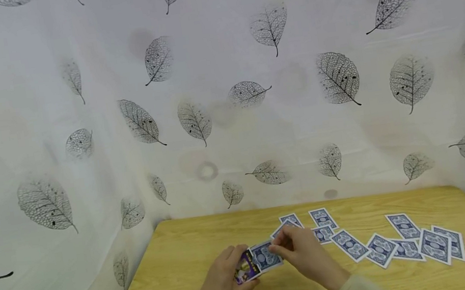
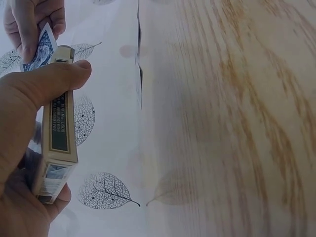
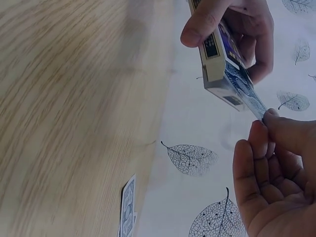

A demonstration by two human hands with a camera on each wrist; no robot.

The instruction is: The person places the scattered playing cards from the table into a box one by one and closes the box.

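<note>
My left hand [image 1: 221,281] grips a small card box [image 1: 245,268] with a purple picture on its face, thumb along one narrow side. In the left wrist view the box [image 2: 60,126] shows a cream edge with a dark printed panel. A blue-backed playing card [image 1: 266,255] sticks out of the box's end. My right hand [image 1: 303,253] pinches the card's outer end between thumb and forefinger. The right wrist view shows the card [image 3: 244,89] partly inside the box [image 3: 215,64], its far part hidden there.
Several blue-backed cards lie face down on the wooden table [image 1: 183,241]. Some, such as one card [image 1: 323,219], lie behind my right hand; others, including a card [image 1: 435,246], spread to the right and overlap. A leaf-patterned curtain [image 1: 230,130] hangs behind the table.
</note>
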